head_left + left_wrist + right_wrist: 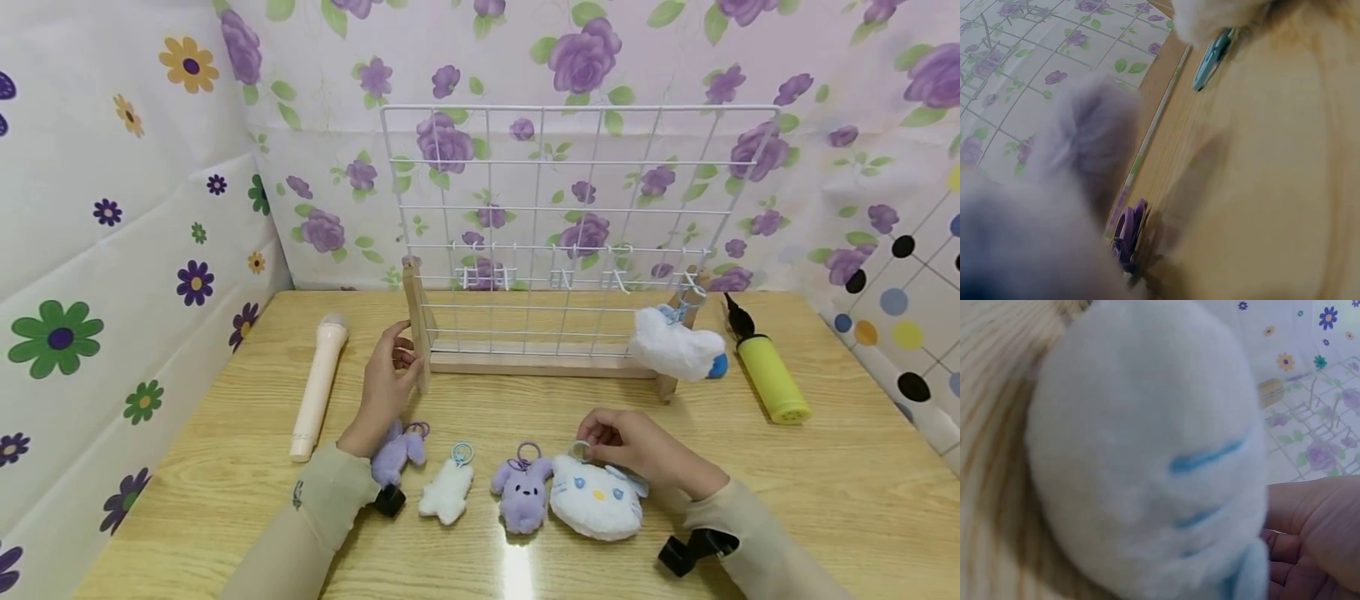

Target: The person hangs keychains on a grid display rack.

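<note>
On the wood-grain table (847, 483): one upright white wire grid panel (570, 209), set in a pale wooden stand (540, 365), its left post held by curled fingers of the left grip (390, 367). One white plush cat-face charm (597, 502), blue-eyed, laid before the panel. One lavender plush dog charm (522, 498), placed just left of it. One thin pale ring (573, 448), set at the cat charm's top.

Risks, as judged: the ring could be lost if pinched only by its edge; the panel could be tipped if pushed while loosely steadied.

Position: the ring is pinched between thumb and fingertips of the right grip (637, 443), nearly closed; the cat charm is placed just below those fingertips, nearer the wearer.
</note>
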Tool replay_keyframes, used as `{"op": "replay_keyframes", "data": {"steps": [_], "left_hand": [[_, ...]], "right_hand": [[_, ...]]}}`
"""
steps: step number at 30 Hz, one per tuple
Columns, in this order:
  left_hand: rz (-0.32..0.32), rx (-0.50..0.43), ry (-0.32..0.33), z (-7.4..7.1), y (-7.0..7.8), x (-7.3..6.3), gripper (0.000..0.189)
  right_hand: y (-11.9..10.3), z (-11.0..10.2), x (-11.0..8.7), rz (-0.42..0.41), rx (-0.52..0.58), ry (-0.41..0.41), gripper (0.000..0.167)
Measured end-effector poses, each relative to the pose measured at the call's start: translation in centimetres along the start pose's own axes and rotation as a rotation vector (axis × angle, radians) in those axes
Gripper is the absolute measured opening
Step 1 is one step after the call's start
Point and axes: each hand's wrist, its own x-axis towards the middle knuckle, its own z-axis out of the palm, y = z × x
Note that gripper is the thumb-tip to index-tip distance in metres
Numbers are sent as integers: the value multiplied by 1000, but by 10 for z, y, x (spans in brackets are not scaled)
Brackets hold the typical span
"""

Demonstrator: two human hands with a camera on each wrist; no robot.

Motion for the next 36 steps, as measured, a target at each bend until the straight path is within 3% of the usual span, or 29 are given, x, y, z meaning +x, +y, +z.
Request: {"op": "replay_keyframes", "data": {"steps": [7,19,36], "left_hand": [[6,4,3,1,-1,0,58],[7,7,4,0,-2,1,58],[33,14,3,0,-1,0,58]], "right_hand": [[-9,-8,-4,-20,-12,19,8],[-30,-28,-17,-147,-76,55,8],[-55,-55,-26,-157,-193,105,7]]}}
